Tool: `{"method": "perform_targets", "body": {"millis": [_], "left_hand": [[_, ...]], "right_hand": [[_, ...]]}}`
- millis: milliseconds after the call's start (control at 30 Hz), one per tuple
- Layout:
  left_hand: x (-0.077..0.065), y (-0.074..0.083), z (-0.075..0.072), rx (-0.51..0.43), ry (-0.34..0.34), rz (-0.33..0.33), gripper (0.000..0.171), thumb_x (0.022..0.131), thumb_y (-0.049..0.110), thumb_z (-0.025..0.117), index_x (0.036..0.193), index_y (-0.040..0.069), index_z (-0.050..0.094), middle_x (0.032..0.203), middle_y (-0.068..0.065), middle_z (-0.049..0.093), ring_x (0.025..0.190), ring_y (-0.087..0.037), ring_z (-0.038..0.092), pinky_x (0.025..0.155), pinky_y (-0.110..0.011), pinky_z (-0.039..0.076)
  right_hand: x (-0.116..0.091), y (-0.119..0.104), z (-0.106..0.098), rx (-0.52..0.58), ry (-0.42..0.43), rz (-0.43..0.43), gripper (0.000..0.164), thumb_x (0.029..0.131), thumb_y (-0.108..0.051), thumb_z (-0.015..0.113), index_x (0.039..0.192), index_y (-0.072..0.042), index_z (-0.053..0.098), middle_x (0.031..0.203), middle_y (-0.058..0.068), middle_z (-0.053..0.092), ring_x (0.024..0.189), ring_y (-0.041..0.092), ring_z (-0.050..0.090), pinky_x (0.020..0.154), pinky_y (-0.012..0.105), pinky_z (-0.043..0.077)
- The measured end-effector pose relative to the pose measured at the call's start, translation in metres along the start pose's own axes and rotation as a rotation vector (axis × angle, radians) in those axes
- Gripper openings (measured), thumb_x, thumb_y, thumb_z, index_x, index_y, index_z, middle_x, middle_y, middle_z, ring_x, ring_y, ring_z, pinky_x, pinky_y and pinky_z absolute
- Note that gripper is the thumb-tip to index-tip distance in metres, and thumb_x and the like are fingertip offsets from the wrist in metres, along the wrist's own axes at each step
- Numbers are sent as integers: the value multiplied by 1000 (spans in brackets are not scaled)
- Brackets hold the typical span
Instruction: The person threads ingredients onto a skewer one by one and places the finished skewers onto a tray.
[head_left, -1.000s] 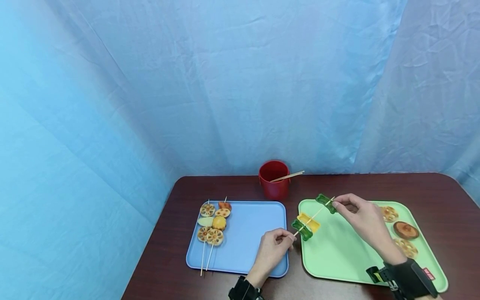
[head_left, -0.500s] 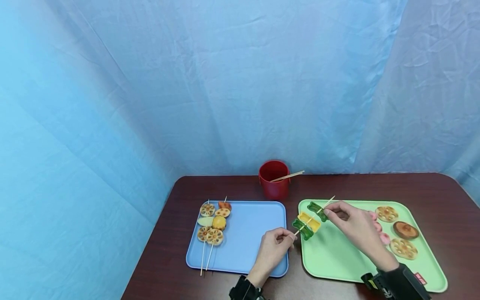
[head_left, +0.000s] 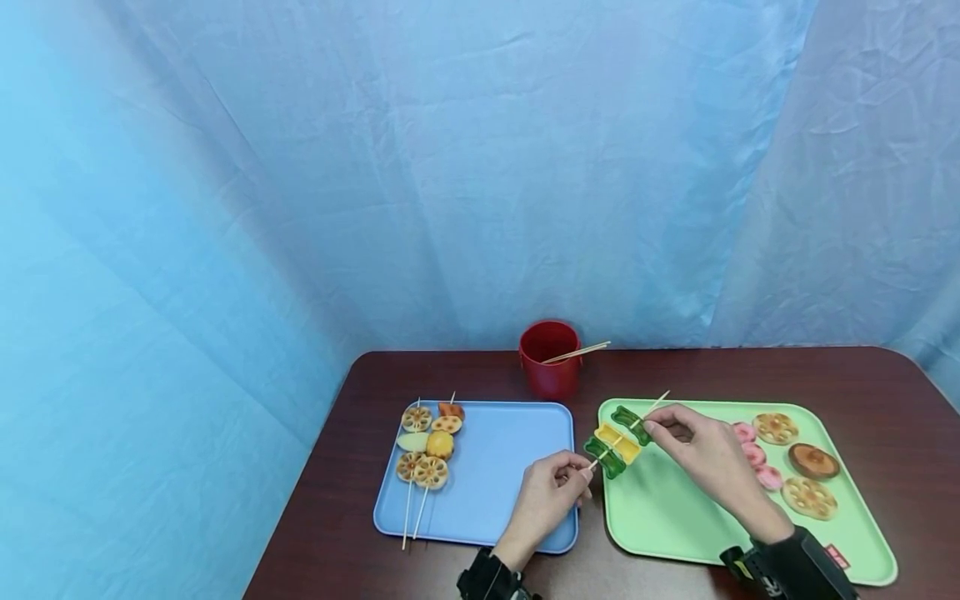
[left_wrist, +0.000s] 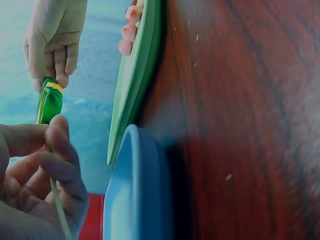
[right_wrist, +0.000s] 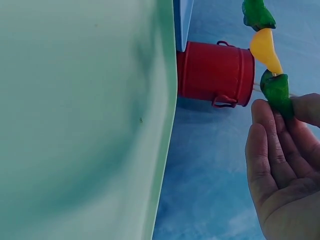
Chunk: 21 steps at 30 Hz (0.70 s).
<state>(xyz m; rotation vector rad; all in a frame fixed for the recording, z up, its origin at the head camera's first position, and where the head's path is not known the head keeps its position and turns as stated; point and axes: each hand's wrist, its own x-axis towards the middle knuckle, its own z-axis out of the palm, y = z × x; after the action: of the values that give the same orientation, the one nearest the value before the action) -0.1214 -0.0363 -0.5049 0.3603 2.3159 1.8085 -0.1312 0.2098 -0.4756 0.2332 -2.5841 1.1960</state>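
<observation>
My left hand (head_left: 550,492) pinches the lower part of a thin wooden skewer (head_left: 657,401), whose tail runs down past the fingers in the left wrist view. Threaded on it are a green pepper piece (head_left: 604,458) nearest that hand, a yellow pepper piece (head_left: 618,443) against it, and a second green pepper piece (right_wrist: 278,92) farther up. Thumb and fingertips of my right hand (head_left: 701,450) pinch this upper green piece. The skewer's pointed tip sticks out beyond it. Both hands hold the skewer slantwise over the green tray's left edge.
Two finished skewers (head_left: 431,473) with lotus root slices lie on the blue tray (head_left: 510,467). The green tray (head_left: 675,525) bears pink rounds (head_left: 753,454), lotus root slices (head_left: 808,498) and a brown mushroom-like slice (head_left: 813,461). A red bucket (head_left: 551,375) with sticks stands behind.
My right hand has slid the upper green pepper piece down the skewer from near the tip toward the yellow piece. The left hand has stayed nearly still.
</observation>
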Motion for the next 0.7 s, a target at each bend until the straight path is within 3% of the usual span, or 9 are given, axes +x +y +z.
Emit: {"method": "perform_targets", "body": {"millis": [133,267,500,700], "left_hand": [[1,1,-2,109,7,51,11,96,12,70,101,6,78,75,7,71,65,-7,65,62,-19,50],[2,3,-5,247,53,86,8,93,15,74,95,11,81,82,13,68,70,4,55,65,-18,46],[1,3,-9,286,61,59,4,92,14,77,90,12,81,83,13,70,62,5,51,58,-18,43],[-3,0,-16,339,91,116,4,91,13,78,89,10,80,79,10,70,67,7,54,63,-18,46]], "right_hand": [[0,0,2,-11,-13,1,6,98,-23,74,101,-19,77,92,-5,77,78,7,72,66,25,55],[1,0,3,-12,-20,-1,6,98,-24,74,100,-20,77,91,-7,76,78,8,72,66,25,55],[2,3,3,-32,-46,10,13,100,-32,71,103,-21,77,91,-8,77,80,12,74,68,28,55],[0,11,0,-30,-53,17,15,102,-32,68,104,-19,76,89,-9,75,81,7,72,70,27,54]]}}
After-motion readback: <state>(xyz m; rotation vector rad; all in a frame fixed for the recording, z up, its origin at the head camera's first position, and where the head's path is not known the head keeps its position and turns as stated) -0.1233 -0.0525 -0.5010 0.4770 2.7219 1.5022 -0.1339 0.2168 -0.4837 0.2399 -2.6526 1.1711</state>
